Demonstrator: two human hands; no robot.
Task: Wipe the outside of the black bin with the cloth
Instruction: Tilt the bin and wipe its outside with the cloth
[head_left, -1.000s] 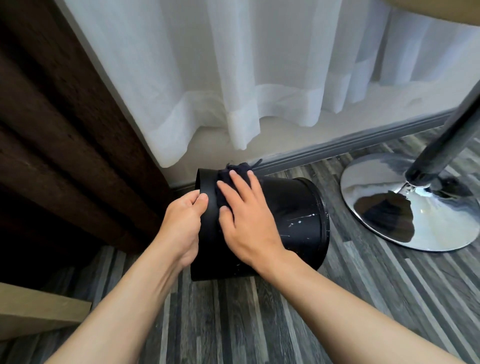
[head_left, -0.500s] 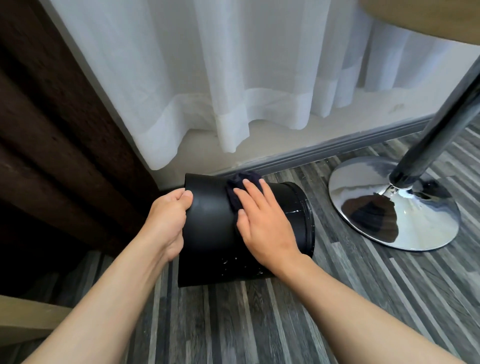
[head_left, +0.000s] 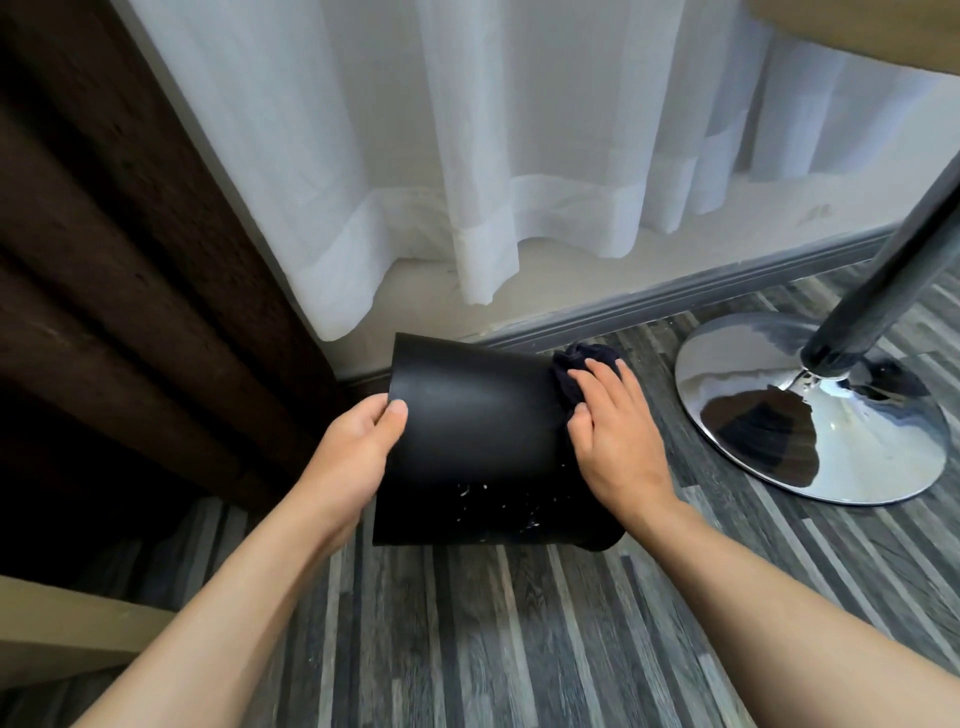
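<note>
The black bin (head_left: 478, 431) lies on its side on the striped floor, near the wall, with pale specks on its lower wall. My left hand (head_left: 358, 452) grips its left end, thumb on the outer wall. A dark cloth (head_left: 571, 374) is bunched against the bin's right end. My right hand (head_left: 618, 436) lies flat on that cloth, pressing it to the bin. The bin's right end is hidden behind this hand and the cloth.
A chrome round table base (head_left: 810, 415) with its dark pole (head_left: 883, 270) stands close on the right. White curtains (head_left: 467, 156) hang over the skirting behind the bin. Dark brown drapes (head_left: 104, 260) fill the left. A pale wooden edge (head_left: 62, 623) juts in at lower left.
My right hand has slid the cloth along the bin's wall from its left part to its right end. My left hand has kept its hold on the left end.
</note>
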